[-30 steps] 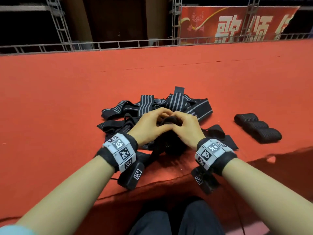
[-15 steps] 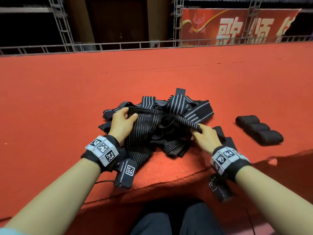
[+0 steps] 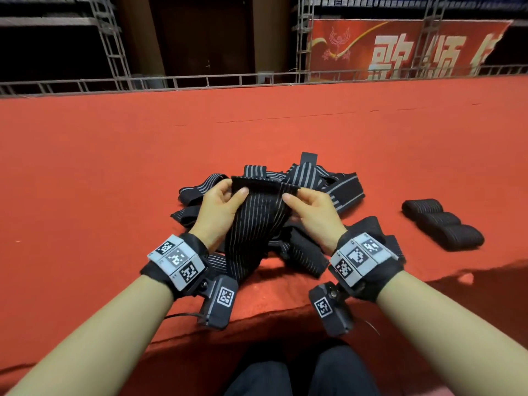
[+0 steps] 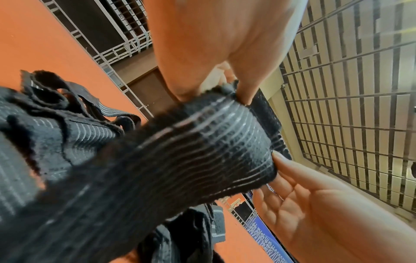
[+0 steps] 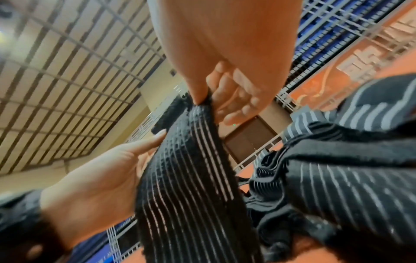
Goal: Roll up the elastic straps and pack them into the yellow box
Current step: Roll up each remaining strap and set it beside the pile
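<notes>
Held strap: a black elastic strap with thin grey lengthwise stripes [image 3: 257, 221] is held up by its far end above the pile; its long axis runs from that end down toward the near edge of the red carpeted platform [image 3: 114, 181], the stripes following the same line. The end edge is stretched flat, crosswise between the two hands.
Left hand: the left hand [image 3: 220, 207] is pinched on the left corner of the strap end, thumb on the near face, fingers behind.
Right hand: the right hand [image 3: 311, 210] is pinched on the right corner in the same way.
Texture: a ribbed, open knit is seen in the wrist views, with a fuzzy edge [image 4: 225, 142]; a darker patch at the very end may be a fastening strip, though blur leaves this unsure.
Pile: a loose heap of black and grey striped straps [image 3: 314, 181] is spread on the platform near its front edge, under and beyond the hands.
Rolls: three tight cylindrical rolled straps [image 3: 443, 224] are laid side by side, touching, to the right of the heap, near the front edge.
</notes>
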`<state>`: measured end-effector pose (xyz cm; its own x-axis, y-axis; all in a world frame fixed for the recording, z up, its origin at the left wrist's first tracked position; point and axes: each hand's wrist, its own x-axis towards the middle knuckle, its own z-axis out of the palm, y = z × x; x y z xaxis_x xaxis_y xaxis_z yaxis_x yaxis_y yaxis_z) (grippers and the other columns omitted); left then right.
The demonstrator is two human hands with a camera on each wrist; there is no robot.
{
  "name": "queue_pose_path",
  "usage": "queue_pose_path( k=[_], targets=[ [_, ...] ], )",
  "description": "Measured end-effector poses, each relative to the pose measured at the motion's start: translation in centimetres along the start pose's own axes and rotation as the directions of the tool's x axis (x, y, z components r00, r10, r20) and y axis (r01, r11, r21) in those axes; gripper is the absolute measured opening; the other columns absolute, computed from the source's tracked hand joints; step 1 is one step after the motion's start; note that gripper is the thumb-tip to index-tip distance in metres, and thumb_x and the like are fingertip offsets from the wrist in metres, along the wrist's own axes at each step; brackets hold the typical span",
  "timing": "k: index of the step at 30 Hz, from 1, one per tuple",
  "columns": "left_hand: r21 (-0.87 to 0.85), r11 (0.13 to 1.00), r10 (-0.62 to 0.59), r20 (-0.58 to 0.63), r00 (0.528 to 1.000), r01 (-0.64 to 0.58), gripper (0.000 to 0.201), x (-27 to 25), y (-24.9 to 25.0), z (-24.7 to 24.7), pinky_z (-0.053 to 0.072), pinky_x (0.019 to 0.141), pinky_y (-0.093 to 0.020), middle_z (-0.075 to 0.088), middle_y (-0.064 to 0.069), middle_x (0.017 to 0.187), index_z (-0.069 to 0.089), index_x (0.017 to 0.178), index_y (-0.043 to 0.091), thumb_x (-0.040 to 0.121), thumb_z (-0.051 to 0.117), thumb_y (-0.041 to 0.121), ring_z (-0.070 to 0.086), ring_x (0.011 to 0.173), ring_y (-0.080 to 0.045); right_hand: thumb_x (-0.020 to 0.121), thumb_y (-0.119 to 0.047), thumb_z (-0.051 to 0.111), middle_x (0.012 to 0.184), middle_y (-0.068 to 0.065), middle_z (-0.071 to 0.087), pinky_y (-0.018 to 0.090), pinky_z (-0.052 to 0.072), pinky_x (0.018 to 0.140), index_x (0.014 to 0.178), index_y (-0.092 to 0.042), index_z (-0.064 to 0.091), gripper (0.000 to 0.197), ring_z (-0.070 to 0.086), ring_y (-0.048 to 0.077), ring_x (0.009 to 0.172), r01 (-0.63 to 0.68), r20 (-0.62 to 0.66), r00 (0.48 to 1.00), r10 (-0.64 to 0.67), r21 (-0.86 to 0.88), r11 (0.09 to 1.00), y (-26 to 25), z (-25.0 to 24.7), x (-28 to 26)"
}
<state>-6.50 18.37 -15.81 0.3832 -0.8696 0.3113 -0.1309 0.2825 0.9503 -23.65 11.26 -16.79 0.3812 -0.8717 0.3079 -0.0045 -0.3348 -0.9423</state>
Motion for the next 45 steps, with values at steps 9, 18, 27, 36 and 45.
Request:
queue_pose_path(
  k=[9,18,27,36,45],
  targets=[
    [0.17,0.984,0.147,-0.641,0.753,-0.047,0.005,3.8,0.0,-7.8,0.046,0.072,-0.039,0.05,0.006,0.077,0.051,0.093,0.017,0.092,0.049,0.022,0.05,0.078,-0.017,0.091,-0.025,0.052,0.084,-0.002,0.064,0.038,0.046,0.08,0.081,-0.017,0.061,0.015,0.058,0.017,0.084,0.086,-0.353,0.935,0.007,0.248,0.965,0.1,-3.5,1.7],
    [0.211,0.974,0.16,-0.36,0.919,-0.087,0.026,3.6,2.4,-2.8,0.049,0.083,-0.045,0.062,-0.007,0.091,0.057,0.097,0.007,0.094,0.04,0.027,0.057,0.086,-0.021,0.099,-0.012,0.05,0.093,0.002,0.069,0.026,0.051,0.081,0.095,-0.013,0.064,0.014,0.064,0.012,0.085,0.108,-0.006,0.994,-0.11,0.263,0.959,-3.8,-0.6,0.9],
    [-0.292,0.955,-0.042,0.051,0.998,0.055,0.021,-1.2,1.6,2.2,0.055,0.07,-0.022,0.074,-0.002,0.087,0.064,0.104,0.007,0.101,0.043,0.01,0.07,0.077,-0.01,0.095,-0.01,0.057,0.096,0.012,0.069,0.028,0.053,0.083,0.097,-0.005,0.067,0.012,0.065,0.017,0.088,0.079,-0.036,0.997,-0.072,0.286,0.955,-2.1,2.9,-0.9],
    [-0.434,0.889,-0.081,0.165,0.983,0.146,0.022,-1.9,1.8,2.0,0.054,0.071,-0.021,0.072,-0.002,0.093,0.061,0.115,0.004,0.098,0.048,0.005,0.068,0.081,-0.009,0.096,-0.011,0.057,0.087,0.006,0.072,0.022,0.055,0.073,0.096,-0.003,0.067,0.013,0.068,0.012,0.079,0.072,-0.147,0.989,-0.016,0.38,0.922,-2.1,3.0,-1.2],
    [-0.419,0.889,-0.104,0.21,0.972,0.185,0.025,-2.3,1.9,2.3,0.052,0.075,-0.022,0.07,-0.002,0.097,0.062,0.116,0.006,0.098,0.045,0.004,0.065,0.083,-0.009,0.095,-0.015,0.059,0.085,0.007,0.071,0.027,0.054,0.073,0.089,-0.008,0.069,0.014,0.067,0.016,0.078,0.037,-0.184,0.982,0.029,0.344,0.938,-1.8,2.9,-0.9]
  ],
)
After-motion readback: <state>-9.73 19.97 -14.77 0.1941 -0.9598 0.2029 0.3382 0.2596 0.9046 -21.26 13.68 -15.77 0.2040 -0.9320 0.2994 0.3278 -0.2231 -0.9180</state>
